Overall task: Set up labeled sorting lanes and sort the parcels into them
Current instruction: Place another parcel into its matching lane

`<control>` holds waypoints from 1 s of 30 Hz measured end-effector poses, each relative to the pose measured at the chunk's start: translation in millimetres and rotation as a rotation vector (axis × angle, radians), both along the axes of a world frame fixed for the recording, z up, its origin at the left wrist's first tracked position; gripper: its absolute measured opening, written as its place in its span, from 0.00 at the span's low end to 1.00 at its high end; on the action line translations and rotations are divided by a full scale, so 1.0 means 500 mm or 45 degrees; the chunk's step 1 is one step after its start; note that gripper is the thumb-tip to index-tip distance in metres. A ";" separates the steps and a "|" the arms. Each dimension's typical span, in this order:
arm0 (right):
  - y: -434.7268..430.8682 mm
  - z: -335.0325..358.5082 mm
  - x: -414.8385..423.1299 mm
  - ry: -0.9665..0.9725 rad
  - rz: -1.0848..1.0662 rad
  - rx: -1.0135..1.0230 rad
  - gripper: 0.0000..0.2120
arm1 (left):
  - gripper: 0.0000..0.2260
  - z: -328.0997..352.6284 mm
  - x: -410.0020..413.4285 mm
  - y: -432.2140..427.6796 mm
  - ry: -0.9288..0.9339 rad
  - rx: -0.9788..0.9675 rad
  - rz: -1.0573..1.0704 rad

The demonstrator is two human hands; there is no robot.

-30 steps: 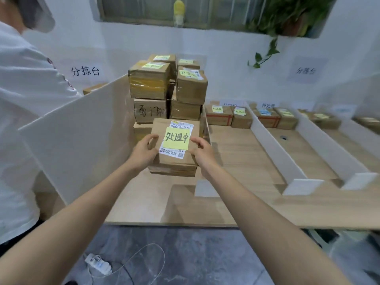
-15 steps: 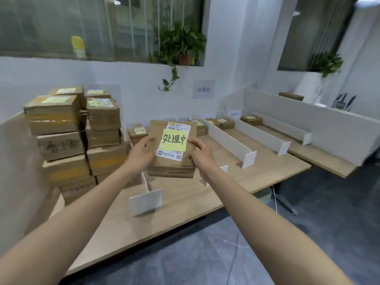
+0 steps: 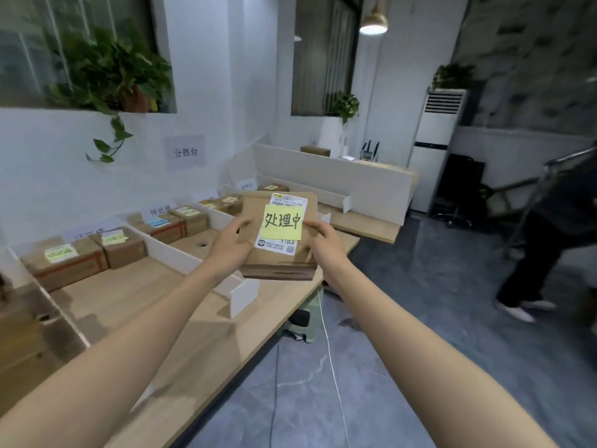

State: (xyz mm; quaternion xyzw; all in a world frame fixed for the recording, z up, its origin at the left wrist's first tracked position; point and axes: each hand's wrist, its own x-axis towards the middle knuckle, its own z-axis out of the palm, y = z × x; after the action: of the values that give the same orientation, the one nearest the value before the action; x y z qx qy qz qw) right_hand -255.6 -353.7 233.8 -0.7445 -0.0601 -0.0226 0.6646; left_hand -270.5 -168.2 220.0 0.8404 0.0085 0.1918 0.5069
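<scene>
In the head view, both bare arms reach forward with 1 parcel [image 3: 279, 270] between the hands. The left grip [image 3: 231, 244] clasps the parcel's left edge, thumb lying on the top face and the fingers out of sight beneath. The right grip [image 3: 323, 245] clasps the right edge the same way.

We see the parcel as a brown cardboard box held in the air, its top tilted toward us, above the front part of the counter [image 3: 129, 286] and not touching it. On its top sits a white shipping label [image 3: 274, 248]. A yellow sticky note [image 3: 283, 226] lies over that label, handwritten 处理中.

White dividers [image 3: 174, 257] split the counter into lanes running back to the wall. The lane at the left holds 2 boxes [image 3: 64, 266] with yellow notes, set against the wall. The next lane holds 2 further boxes [image 3: 192, 221], 1 under a blue note. The lanes beyond hold more, too blurred for us to count.

Small paper labels [image 3: 160, 211] hang on the wall above the lanes; we cannot read them. A larger sign [image 3: 185, 152] reads 分拣台. A plant [image 3: 109, 69] trails from the window ledge above. At the right, another person [image 3: 555, 234] in dark clothes stands on the grey floor [image 3: 420, 350], well apart from the counter.
</scene>
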 end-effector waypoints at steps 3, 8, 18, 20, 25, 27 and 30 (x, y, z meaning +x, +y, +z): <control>-0.033 0.008 0.002 -0.009 -0.126 0.004 0.24 | 0.21 0.002 0.040 -0.032 -0.001 0.007 -0.124; -0.064 -0.007 0.007 -0.013 -0.304 0.006 0.25 | 0.22 -0.012 0.082 -0.066 0.005 -0.003 -0.278; -0.077 -0.010 -0.022 -0.051 -0.522 -0.006 0.22 | 0.21 -0.022 0.132 -0.090 -0.013 0.037 -0.491; -0.072 -0.014 -0.023 -0.040 -0.549 0.007 0.22 | 0.20 -0.027 0.139 -0.088 -0.013 0.031 -0.514; -0.064 -0.027 -0.008 -0.031 -0.591 0.036 0.22 | 0.21 -0.037 0.157 -0.086 0.007 0.025 -0.568; -0.065 -0.031 0.005 -0.020 -0.604 0.035 0.22 | 0.21 -0.040 0.169 -0.086 0.007 0.024 -0.572; -0.070 -0.040 0.031 -0.016 -0.607 0.027 0.22 | 0.20 -0.045 0.191 -0.088 0.013 0.025 -0.582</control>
State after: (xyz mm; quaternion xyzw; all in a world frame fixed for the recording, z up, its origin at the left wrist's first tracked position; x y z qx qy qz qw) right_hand -240.0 -388.5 213.7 -0.7304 0.1134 -0.1843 0.6479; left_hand -175.0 -212.1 197.4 0.8261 -0.1816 0.0679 0.5290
